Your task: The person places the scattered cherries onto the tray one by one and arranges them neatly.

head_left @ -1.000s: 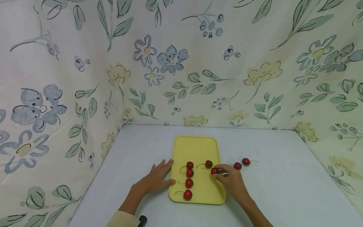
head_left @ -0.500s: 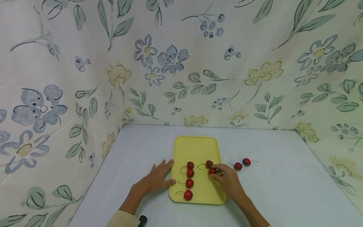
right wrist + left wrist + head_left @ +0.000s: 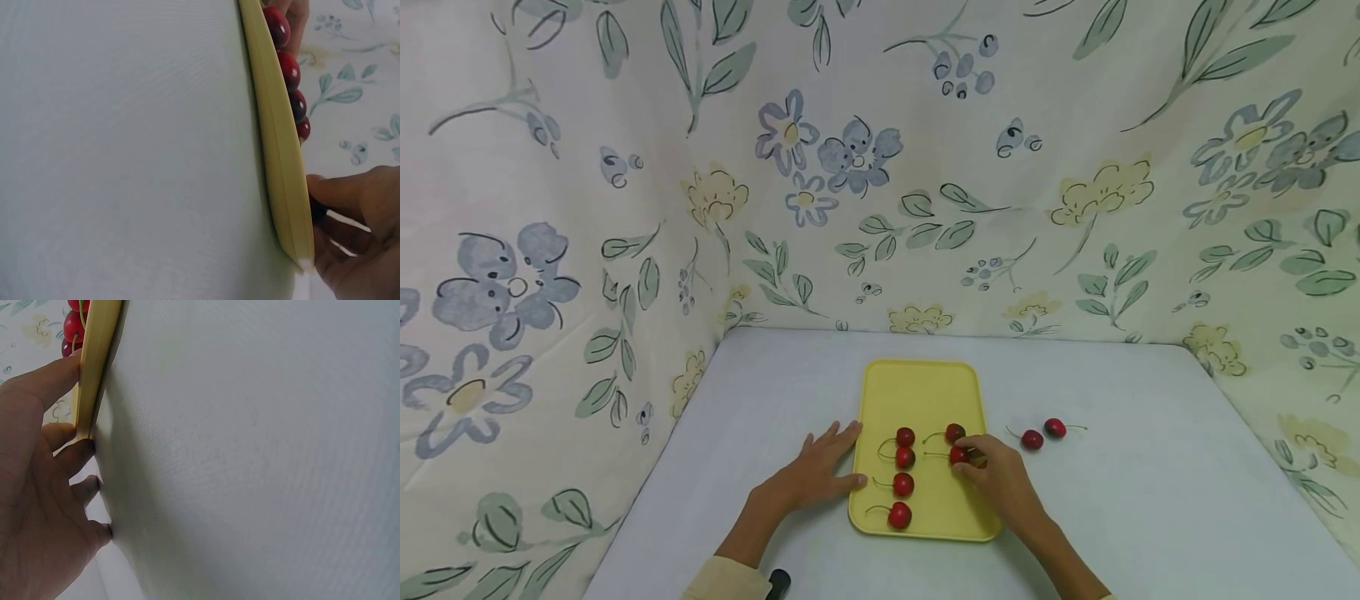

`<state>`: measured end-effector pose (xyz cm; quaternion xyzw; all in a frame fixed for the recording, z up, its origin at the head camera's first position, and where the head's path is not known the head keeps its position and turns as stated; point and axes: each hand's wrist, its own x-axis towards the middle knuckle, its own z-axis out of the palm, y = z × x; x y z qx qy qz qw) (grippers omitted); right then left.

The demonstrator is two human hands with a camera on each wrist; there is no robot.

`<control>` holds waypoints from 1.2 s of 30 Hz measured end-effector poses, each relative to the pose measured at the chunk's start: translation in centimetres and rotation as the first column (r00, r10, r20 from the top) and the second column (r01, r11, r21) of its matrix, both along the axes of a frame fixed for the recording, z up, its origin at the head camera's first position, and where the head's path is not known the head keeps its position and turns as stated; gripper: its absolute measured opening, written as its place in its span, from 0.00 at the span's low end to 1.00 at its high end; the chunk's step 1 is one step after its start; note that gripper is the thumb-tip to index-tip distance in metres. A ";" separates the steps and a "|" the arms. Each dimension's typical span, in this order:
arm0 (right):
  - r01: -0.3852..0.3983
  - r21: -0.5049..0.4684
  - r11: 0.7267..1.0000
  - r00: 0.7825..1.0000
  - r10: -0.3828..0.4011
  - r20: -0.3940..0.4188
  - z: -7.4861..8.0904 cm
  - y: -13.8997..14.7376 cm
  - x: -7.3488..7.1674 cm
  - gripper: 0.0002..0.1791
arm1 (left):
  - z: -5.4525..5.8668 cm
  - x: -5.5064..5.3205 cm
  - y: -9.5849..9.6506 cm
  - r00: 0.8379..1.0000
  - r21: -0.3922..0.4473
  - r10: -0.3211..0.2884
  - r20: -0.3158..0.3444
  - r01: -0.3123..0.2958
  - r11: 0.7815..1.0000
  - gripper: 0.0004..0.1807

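A yellow tray [image 3: 917,393] lies on the table in the head view. My left hand [image 3: 805,477] is spread beside it, thumb and fingertips touching its left edge; the left wrist view shows the thumb against the rim. Over the tray's right half, my right hand [image 3: 1003,479] pinches a red cherry [image 3: 957,455] between thumb and fingers, stem pointing left. Just beyond it sits a darker cherry [image 3: 954,432]. Several cherries form a column on the tray's left half, the nearest cherry [image 3: 899,515] being lowest. In the right wrist view, the tray's side partly hides the held cherry.
Two loose cherries, a nearer cherry [image 3: 1032,440] and a farther cherry [image 3: 1056,428], lie on the white table [image 3: 1120,500] right of the tray. Floral cloth [image 3: 865,250] hangs around the table. A black object [image 3: 779,582] shows by the left sleeve.
My right hand has slid the pinched cherry slightly left, so it is now just below the darker cherry. The left hand has stayed at the tray's edge.
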<state>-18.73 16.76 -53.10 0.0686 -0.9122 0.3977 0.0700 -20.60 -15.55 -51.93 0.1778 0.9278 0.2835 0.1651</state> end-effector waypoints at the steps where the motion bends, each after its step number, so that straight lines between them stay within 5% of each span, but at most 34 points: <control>1: -0.001 0.006 1.000 1.000 0.001 -0.001 0.0 0.0 0.0 0.18 | 0.0 0.0 0.0 1.000 0.002 0.000 0.000 0.000 1.000 0.50; 15: -0.006 0.037 0.999 0.999 0.007 -0.041 0.3 0.0 0.2 0.19 | -0.2 -0.1 0.0 1.000 -0.001 -0.002 -0.011 0.002 1.000 0.50; 36: 0.006 -0.083 0.997 0.999 -0.009 -0.039 0.6 1.4 0.7 0.18 | 0.0 0.0 0.1 1.000 -0.001 0.001 -0.022 -0.001 1.000 0.49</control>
